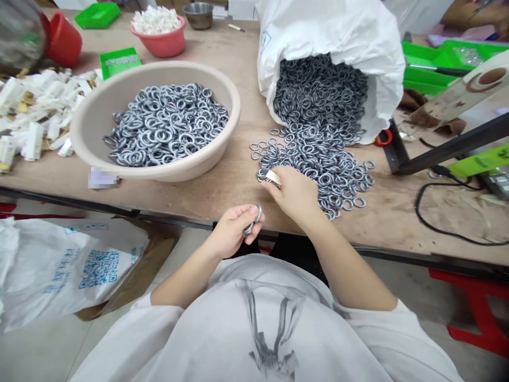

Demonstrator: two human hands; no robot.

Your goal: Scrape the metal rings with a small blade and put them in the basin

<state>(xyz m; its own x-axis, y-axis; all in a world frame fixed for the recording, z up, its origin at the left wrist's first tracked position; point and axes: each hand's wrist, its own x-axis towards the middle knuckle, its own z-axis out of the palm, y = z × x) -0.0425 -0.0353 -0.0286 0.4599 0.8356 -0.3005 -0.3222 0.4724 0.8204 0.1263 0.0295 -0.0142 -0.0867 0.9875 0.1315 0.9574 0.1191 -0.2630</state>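
basin [95, 119] of rings left, sack [330, 26] right, loose rings [318, 154] spilled before it, perhaps clips [35, 116] far left

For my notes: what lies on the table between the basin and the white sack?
Head view: only bare table between the basin and the sack; the rings spill nearer the right hand.

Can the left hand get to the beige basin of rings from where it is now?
Probably yes. The left hand is at the table edge, closed on a few rings, and the beige basin sits up and to its left. Only bare tabletop lies between; nothing blocks the way.
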